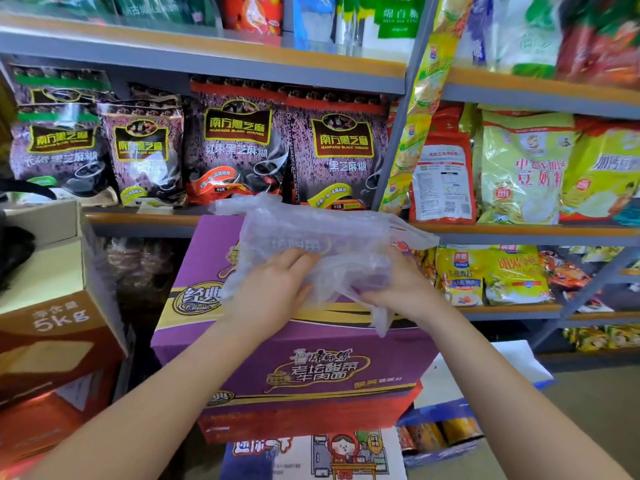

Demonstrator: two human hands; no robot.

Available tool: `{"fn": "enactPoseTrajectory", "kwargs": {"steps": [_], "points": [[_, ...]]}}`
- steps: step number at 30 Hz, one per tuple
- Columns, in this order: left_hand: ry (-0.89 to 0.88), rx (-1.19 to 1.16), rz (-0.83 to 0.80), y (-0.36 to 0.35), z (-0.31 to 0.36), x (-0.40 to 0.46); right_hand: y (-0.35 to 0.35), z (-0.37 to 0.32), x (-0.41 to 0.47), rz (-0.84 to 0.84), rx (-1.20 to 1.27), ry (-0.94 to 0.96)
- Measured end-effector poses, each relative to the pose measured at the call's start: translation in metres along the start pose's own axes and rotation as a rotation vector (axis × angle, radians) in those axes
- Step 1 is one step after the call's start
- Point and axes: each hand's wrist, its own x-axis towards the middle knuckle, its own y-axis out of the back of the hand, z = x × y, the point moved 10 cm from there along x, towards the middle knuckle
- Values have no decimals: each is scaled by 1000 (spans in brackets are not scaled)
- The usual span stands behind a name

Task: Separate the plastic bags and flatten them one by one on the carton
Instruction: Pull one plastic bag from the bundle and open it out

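Seemingly early on, your left hand (273, 289) presses flat-fingered on the clear plastic bags (311, 244) bunched atop the purple carton (294, 368), your right hand (398, 289) pinches one; none lies flattened yet.

A small grocery shop or its stock corner. Grey metal shelving (221, 69) with orange-edged boards fills the view, packed with retail food: rows of purple black-sesame paste bags (239, 143) on the middle board, yellow-green soy milk powder bags (523, 168) on the adjoining unit to the right, oat packs (460, 275) a board lower. Shipping cartons stand stacked in front: a purple instant-noodle carton (311, 368), and a brown box marked 5kg (59, 327) at the left edge
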Motion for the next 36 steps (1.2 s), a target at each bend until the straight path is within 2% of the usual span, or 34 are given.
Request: {"fn": "enactPoseTrajectory", "kwargs": {"steps": [4, 7, 9, 11, 14, 16, 19, 21, 24, 26, 29, 30, 32, 34, 36], "points": [[201, -32, -90, -24, -21, 3, -2, -1, -6, -58, -182, 27], [227, -65, -91, -30, -32, 1, 31, 8, -3, 126, -222, 29], [245, -100, -73, -27, -41, 1, 53, 22, -2, 241, -153, -28], [277, -124, -34, -18, -50, 2, 61, 41, -5, 240, 185, -123], [251, -190, 11, -6, -57, 6, 41, 41, -7, 12, 873, -167], [237, -234, 42, 3, -61, 9, 37, 37, -5, -57, 1093, -131], [231, -284, 84, 11, -67, 9, 39, 44, 2, -80, 1232, -152], [225, -269, 87, 12, -69, 9, 45, 50, 4, -90, 1089, -157], [204, -217, 48, 3, -69, 7, 69, 69, 9, 62, 515, -151], [194, -186, 24, -5, -67, 5, 81, 73, 13, 150, 251, -163], [177, -178, 20, -10, -58, 2, 77, 60, 9, 121, -388, -157], [174, -195, 27, -10, -56, 1, 73, 45, 4, 149, -541, -74], [181, -228, 37, -6, -55, -3, 53, -6, -14, 202, -645, 219], [162, -211, 73, -1, -54, -6, 24, -44, -27, 178, -649, 465], [231, -154, 114, 2, -64, -14, 2, -60, -26, 146, -639, 538]]}}
